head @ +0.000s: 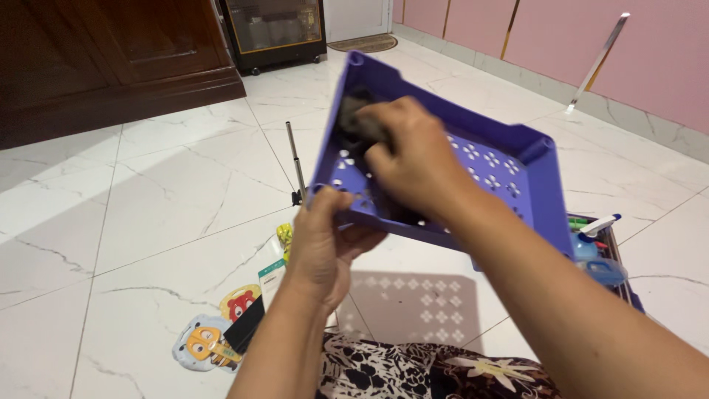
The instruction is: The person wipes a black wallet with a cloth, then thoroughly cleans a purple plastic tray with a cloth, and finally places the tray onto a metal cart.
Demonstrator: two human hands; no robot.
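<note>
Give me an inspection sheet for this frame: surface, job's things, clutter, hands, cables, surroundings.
Surface: white marble-look floor tiles.
Job's things: purple tray with cut-out holes, tilted above the floor; dark cloth inside it.
Clutter: cartoon cards, metal rod, spray bottles in a bin.
Hands: left hand grips the tray's near edge; right hand presses the cloth.
Cables: nothing seen.
Surroundings: dark wooden cabinet, pink wall.

White marble floor (148, 192); pink wall (576, 37); dark cabinet (111, 59)
</note>
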